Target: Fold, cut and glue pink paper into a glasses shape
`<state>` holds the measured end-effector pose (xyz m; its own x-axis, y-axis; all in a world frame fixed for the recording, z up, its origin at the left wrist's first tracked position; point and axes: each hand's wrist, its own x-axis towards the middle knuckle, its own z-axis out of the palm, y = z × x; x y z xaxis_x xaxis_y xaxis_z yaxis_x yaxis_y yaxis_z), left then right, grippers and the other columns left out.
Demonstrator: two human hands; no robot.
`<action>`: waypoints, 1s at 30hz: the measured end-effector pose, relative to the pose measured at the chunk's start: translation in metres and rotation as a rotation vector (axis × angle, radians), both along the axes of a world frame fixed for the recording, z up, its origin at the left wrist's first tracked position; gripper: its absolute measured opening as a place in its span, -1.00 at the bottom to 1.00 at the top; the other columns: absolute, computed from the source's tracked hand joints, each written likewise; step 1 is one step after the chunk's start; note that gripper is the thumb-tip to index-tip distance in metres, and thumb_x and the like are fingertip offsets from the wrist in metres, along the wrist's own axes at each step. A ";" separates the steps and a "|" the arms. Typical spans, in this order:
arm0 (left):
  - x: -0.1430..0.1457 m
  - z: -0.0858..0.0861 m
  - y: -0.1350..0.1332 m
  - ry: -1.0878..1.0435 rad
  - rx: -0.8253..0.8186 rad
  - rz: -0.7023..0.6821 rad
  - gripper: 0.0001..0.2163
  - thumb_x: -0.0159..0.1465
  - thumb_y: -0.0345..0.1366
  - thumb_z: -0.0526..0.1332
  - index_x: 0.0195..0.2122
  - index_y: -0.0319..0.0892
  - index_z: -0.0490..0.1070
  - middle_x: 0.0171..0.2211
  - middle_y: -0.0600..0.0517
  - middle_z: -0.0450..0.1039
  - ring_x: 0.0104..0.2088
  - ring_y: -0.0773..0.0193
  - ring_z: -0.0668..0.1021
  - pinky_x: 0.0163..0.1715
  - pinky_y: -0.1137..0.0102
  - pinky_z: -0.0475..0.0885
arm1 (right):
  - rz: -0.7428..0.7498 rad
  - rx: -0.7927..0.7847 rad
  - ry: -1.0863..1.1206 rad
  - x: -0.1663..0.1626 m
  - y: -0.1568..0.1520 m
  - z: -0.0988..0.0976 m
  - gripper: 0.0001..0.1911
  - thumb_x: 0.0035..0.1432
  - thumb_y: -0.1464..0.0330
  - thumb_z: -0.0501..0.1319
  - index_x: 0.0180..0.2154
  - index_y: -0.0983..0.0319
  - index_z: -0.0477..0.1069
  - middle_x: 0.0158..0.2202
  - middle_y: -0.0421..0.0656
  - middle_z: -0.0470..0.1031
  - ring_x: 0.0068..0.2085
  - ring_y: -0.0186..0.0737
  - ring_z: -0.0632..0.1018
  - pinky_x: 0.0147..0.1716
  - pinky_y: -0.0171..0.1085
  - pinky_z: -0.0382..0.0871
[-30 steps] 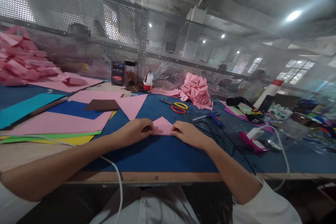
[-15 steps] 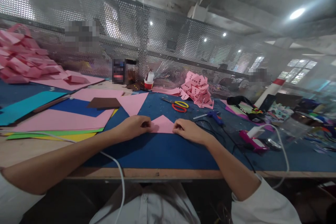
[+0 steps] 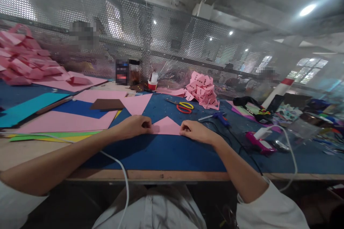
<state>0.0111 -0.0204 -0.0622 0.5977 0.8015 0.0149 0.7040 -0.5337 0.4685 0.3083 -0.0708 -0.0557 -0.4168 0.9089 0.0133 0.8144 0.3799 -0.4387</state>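
Observation:
A pink paper triangle lies on the blue work mat, its peak pointing away from me and its long straight edge towards me. My left hand grips the left corner, fingers curled over it. At the right corner, my right hand pinches the paper between thumb and fingers. Both corner tips are hidden by the fingers. Just beyond my left hand is another pink paper piece with a point towards me. Scissors with red and yellow handles lie beyond the triangle.
A blue glue gun with a cable lies to the right, near a magenta power strip. Dotted pink paper pieces are heaped at the back. Coloured sheets and a large pink pile are on the left. A white cable crosses the front edge.
My hands have moved slightly apart along the triangle's long edge, so more of the pink paper shows between them. Both still hold its corners.

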 end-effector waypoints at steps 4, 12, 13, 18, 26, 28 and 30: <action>-0.003 0.002 0.002 0.024 -0.003 0.001 -0.76 0.18 -0.06 0.23 -0.33 -0.14 0.50 -0.39 0.05 0.54 -0.36 0.20 0.53 -0.41 0.43 0.25 | -0.006 -0.008 -0.006 -0.001 -0.002 0.003 -0.88 0.22 0.33 0.23 -0.27 0.24 0.47 -0.28 -0.16 0.55 -0.29 -0.28 0.50 -0.34 -0.33 0.22; -0.011 0.005 0.007 0.048 -0.018 -0.006 -0.77 0.14 -0.06 0.25 -0.38 -0.12 0.51 -0.44 0.07 0.53 -0.40 0.22 0.52 -0.44 0.44 0.22 | 0.000 -0.007 -0.019 0.003 0.000 0.003 -0.88 0.21 0.32 0.23 -0.28 0.25 0.48 -0.27 -0.15 0.55 -0.30 -0.26 0.50 -0.35 -0.34 0.23; -0.013 0.005 0.008 0.054 -0.018 -0.002 -0.76 0.13 -0.06 0.25 -0.39 -0.12 0.51 -0.45 0.07 0.52 -0.40 0.22 0.51 -0.45 0.44 0.21 | 0.000 -0.010 -0.023 0.004 0.000 0.003 -0.88 0.21 0.32 0.24 -0.28 0.25 0.48 -0.28 -0.15 0.55 -0.30 -0.26 0.50 -0.35 -0.34 0.23; -0.018 0.005 0.011 0.077 -0.040 -0.006 -0.72 0.12 -0.01 0.25 -0.39 -0.12 0.51 -0.47 0.08 0.50 -0.43 0.24 0.49 -0.47 0.45 0.19 | -0.004 -0.021 -0.023 0.006 0.000 0.004 -0.87 0.21 0.30 0.24 -0.28 0.24 0.48 -0.28 -0.15 0.56 -0.30 -0.26 0.50 -0.35 -0.35 0.24; -0.020 0.007 0.012 0.054 -0.045 -0.010 -0.74 0.09 -0.04 0.25 -0.41 -0.13 0.51 -0.47 0.07 0.50 -0.44 0.25 0.48 -0.48 0.46 0.20 | -0.007 -0.033 -0.016 0.009 0.001 0.004 -0.88 0.19 0.31 0.24 -0.29 0.23 0.48 -0.27 -0.16 0.57 -0.28 -0.25 0.52 -0.33 -0.34 0.27; -0.021 0.007 0.013 0.045 -0.045 -0.005 -0.75 0.07 -0.05 0.25 -0.41 -0.14 0.50 -0.47 0.07 0.49 -0.44 0.25 0.48 -0.49 0.46 0.20 | -0.020 -0.037 -0.023 0.009 0.001 0.004 -0.88 0.18 0.31 0.25 -0.29 0.23 0.48 -0.28 -0.16 0.56 -0.29 -0.25 0.52 -0.33 -0.34 0.27; -0.021 0.006 0.014 0.044 -0.046 -0.005 -0.74 0.06 -0.05 0.26 -0.40 -0.14 0.50 -0.49 0.07 0.48 -0.45 0.25 0.47 -0.51 0.45 0.19 | -0.028 -0.041 -0.033 0.009 0.001 0.005 -0.90 0.17 0.33 0.25 -0.29 0.23 0.48 -0.28 -0.16 0.56 -0.29 -0.25 0.52 -0.34 -0.34 0.27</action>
<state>-0.0099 -0.0067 -0.0557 0.6007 0.7981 -0.0477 0.7219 -0.5158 0.4613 0.3177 -0.0701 -0.0509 -0.3907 0.9198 -0.0370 0.8385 0.3390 -0.4265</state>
